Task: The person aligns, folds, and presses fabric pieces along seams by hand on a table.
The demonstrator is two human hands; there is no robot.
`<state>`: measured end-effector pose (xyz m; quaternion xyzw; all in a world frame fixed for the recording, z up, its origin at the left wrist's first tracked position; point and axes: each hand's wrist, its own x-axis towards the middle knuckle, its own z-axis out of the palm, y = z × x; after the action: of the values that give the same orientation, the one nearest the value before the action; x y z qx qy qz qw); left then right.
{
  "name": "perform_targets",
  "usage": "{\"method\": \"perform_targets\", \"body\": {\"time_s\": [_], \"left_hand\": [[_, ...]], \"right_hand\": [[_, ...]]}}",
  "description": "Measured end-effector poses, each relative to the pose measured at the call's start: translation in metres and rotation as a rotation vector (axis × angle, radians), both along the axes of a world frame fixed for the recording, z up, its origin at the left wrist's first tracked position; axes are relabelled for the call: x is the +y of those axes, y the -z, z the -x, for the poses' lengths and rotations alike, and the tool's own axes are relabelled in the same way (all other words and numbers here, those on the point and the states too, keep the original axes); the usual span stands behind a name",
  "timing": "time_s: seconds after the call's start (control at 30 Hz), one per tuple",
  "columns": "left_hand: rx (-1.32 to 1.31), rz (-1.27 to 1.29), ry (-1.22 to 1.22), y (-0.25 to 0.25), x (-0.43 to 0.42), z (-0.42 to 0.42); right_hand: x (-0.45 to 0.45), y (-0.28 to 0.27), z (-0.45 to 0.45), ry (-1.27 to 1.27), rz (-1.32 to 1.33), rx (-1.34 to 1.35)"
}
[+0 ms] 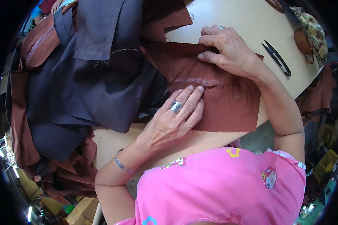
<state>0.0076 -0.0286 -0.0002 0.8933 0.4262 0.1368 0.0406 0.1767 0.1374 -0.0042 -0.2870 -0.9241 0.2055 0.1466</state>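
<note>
A brown cloth panel (229,112) lies spread on the table, with a pale strip (197,81) running across it beside a seam. My left hand (176,118), wearing a wide silver ring, rests on this panel just below the strip, its fingers stretched out. At the panel's far edge my right hand (227,50) is curled, thumb and fingers closed on the brown cloth. Dark grey fabric (90,90) is heaped to the left and joins the brown panel. A loose thread (124,50) sticks out from it.
Black thread snips (276,58) lie on the pale table (236,17) at the right. Beyond them, at the edge, is a brown cup-like holder (303,45) with scraps. More brown fabric (67,180) hangs off the left side. Another person's hand (56,6) shows at top left.
</note>
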Motion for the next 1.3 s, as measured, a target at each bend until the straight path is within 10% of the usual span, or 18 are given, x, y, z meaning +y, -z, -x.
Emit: {"method": "perform_targets", "body": {"time_s": [1.3], "left_hand": [[0.164, -0.082, 0.132, -0.005, 0.013, -0.006]], "right_hand": [[0.016, 0.005, -0.008, -0.078, 0.008, 0.09]]}}
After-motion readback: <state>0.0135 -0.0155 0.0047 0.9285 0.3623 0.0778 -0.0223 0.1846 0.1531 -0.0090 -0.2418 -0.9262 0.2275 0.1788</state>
